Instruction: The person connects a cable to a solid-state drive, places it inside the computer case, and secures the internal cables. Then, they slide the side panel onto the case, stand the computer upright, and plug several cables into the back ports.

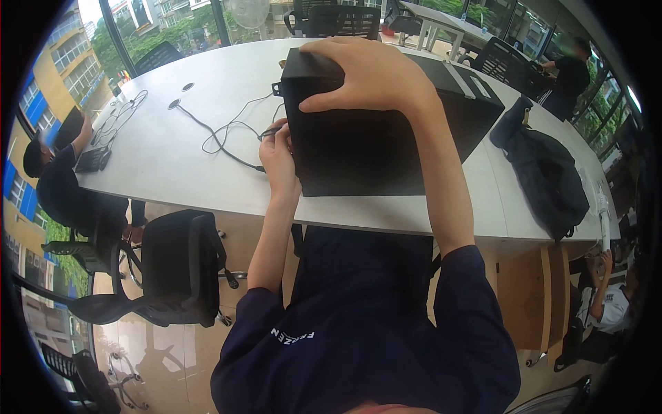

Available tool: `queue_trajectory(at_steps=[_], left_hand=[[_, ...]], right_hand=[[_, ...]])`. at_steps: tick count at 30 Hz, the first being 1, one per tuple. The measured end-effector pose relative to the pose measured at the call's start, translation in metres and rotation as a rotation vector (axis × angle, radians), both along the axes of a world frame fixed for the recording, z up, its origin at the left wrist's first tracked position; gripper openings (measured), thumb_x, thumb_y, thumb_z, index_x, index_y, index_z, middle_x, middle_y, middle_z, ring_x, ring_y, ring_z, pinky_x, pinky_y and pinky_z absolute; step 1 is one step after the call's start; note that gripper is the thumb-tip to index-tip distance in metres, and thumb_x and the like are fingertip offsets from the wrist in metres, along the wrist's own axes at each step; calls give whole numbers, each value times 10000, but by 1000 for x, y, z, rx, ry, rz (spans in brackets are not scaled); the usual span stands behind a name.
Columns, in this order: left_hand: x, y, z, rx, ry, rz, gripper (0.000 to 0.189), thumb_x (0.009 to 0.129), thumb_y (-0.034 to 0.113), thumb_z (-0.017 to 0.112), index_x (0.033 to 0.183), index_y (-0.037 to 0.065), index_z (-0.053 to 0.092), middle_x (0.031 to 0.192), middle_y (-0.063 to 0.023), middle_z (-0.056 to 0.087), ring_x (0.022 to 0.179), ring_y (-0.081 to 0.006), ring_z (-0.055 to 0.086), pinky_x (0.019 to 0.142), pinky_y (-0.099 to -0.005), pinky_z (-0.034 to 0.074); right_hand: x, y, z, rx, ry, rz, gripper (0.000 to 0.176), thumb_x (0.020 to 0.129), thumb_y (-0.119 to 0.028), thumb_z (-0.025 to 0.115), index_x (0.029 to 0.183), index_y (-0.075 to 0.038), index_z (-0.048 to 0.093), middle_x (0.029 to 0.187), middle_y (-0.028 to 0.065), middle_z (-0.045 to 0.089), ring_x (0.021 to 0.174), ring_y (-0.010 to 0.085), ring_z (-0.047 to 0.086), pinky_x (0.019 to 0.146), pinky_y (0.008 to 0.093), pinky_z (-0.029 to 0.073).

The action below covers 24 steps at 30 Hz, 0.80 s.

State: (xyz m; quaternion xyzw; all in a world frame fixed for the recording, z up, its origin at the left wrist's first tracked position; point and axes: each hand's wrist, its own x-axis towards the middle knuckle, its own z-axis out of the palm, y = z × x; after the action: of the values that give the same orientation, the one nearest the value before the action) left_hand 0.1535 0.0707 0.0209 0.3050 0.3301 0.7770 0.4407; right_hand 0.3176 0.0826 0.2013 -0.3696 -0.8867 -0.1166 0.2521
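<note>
A black computer case sits near the front edge of the white table. My right hand reaches over its top left part, fingers along the top and thumb down on the side facing me, clasping the edge. At the case's left end, my left hand is closed in a pinch on a dark cable plug, with its fingertips close against the case. Part of these fingers and the end of the plug are hidden behind the case. A thin black cable loops on the table beside this hand.
A thicker cable runs from a table grommet towards my left wrist. A black backpack lies at the right. One person sits at the left end, near a keyboard; an office chair stands at my left.
</note>
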Motion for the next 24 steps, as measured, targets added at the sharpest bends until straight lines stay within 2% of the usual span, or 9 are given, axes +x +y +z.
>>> queue_trajectory(at_steps=[9, 15, 24], left_hand=[[3, 2, -4, 77, 33, 47, 319, 1059, 112, 569, 1333, -51, 565, 842, 29, 597, 713, -19, 507, 637, -186, 397], [2, 3, -8, 70, 24, 46, 341, 1065, 106, 566, 1360, -62, 538, 968, -19, 659, 784, -42, 562, 684, -196, 438], [6, 2, -5, 101, 5, 82, 370, 1068, 92, 563, 1396, -71, 516, 1018, -37, 679, 833, -44, 590, 723, -196, 458]], right_hand=[[-1, -2, 1, -16, 5, 4, 862, 701, -658, 803, 1382, -157, 637, 1314, 149, 689, 1188, 334, 668, 1013, 415, 523], [-1, -2, 2, 0, -3, 10, 858, 704, -662, 797, 1381, -160, 635, 1306, 139, 694, 1182, 331, 674, 1003, 414, 529], [0, 2, -1, -7, -7, 18, 849, 711, -657, 795, 1372, -148, 639, 1295, 140, 700, 1174, 338, 677, 1012, 419, 528]])
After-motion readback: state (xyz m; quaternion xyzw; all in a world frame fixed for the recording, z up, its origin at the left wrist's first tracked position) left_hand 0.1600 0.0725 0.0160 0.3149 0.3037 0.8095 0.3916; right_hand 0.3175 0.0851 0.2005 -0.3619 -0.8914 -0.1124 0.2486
